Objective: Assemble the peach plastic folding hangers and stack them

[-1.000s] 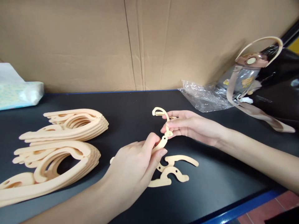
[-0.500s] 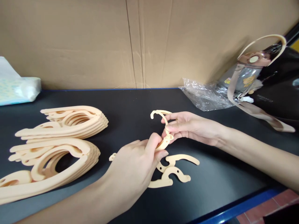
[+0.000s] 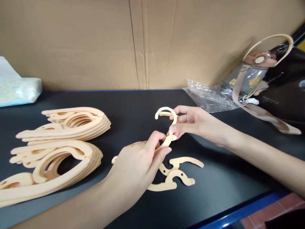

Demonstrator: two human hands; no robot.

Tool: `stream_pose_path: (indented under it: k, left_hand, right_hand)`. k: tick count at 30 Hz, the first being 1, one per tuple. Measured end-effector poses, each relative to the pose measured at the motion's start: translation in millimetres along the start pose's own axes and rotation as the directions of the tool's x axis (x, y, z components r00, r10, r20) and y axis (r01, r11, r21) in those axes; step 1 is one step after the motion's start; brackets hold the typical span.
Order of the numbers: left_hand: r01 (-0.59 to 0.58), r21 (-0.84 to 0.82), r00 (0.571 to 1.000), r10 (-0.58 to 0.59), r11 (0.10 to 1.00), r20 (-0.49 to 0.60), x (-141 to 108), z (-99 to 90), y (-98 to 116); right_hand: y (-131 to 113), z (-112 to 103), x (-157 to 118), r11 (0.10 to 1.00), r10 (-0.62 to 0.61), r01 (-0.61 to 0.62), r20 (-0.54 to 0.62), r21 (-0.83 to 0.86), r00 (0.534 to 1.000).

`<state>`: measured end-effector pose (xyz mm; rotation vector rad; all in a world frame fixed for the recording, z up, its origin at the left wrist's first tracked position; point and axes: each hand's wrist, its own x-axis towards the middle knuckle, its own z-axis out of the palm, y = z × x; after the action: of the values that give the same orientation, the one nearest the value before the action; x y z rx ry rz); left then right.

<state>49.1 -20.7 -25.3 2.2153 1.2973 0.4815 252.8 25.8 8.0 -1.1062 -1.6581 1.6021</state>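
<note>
A cream plastic folding clothes hanger (image 3: 174, 120) is held between both hands above the table, its curved hook facing up and to the left. My left hand (image 3: 135, 168) pinches one arm of it between thumb and fingers. With thumb and fingertips, my right hand (image 3: 194, 124) grips it near the base of the hook; another slim part shows behind the hook. Below lie loose hanger pieces (image 3: 183, 176) with small holes, partly covered by my left hand. The tip of one more piece (image 3: 114, 159) peeks out left of that hand.
Two stacks of folded hangers, a rear stack (image 3: 95, 127) and a front stack (image 3: 90, 165), lie at the left. A tissue pack (image 3: 21, 90) is behind them. Clear plastic wrap (image 3: 209, 97), a strapped bottle (image 3: 254, 76) and a black bag (image 3: 283, 92) stand back right. Cardboard (image 3: 95, 44) lines the back.
The hanger has turned so its hook shows more broadly and stands higher. My right hand has risen slightly, and the left hand has shifted its grip a little along the arm.
</note>
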Motion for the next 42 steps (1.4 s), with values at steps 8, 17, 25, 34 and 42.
stream_pose_path:
  k: [8, 17, 25, 34, 42]
  left_hand:
    - [0.188, -0.494, 0.982, -0.163, 0.849, 0.093, 4, -8.9, 2]
    - [0.425, -0.838, 0.891, -0.322, 0.341, 0.321, 10, -15.1, -1]
    - [0.369, -0.876, 0.876, -0.432, 0.309, 0.216, 13, -15.5, 4]
    - [0.311, -0.908, 0.877, -0.453, 0.281, 0.160, 10, -15.7, 6]
    - [0.311, -0.922, 0.857, -0.487, 0.232, 0.167, 12, -18.1, 9]
  right_hand:
    - [3, -26, 7, 0.658, -0.435, 0.155, -0.204, -0.737, 0.877]
    - [11, -26, 11, 0.161, -0.511, -0.021, -0.102, -0.987, 0.853]
    - [15, -29, 13, 0.280, -0.339, -0.016, -0.114, -0.960, 0.934]
    - [11, -20, 9, 0.313, -0.313, 0.060, -0.044, -0.948, 0.949]
    - [9, -14, 4, 0.547, -0.289, 0.209, 0.052, -0.811, 0.956]
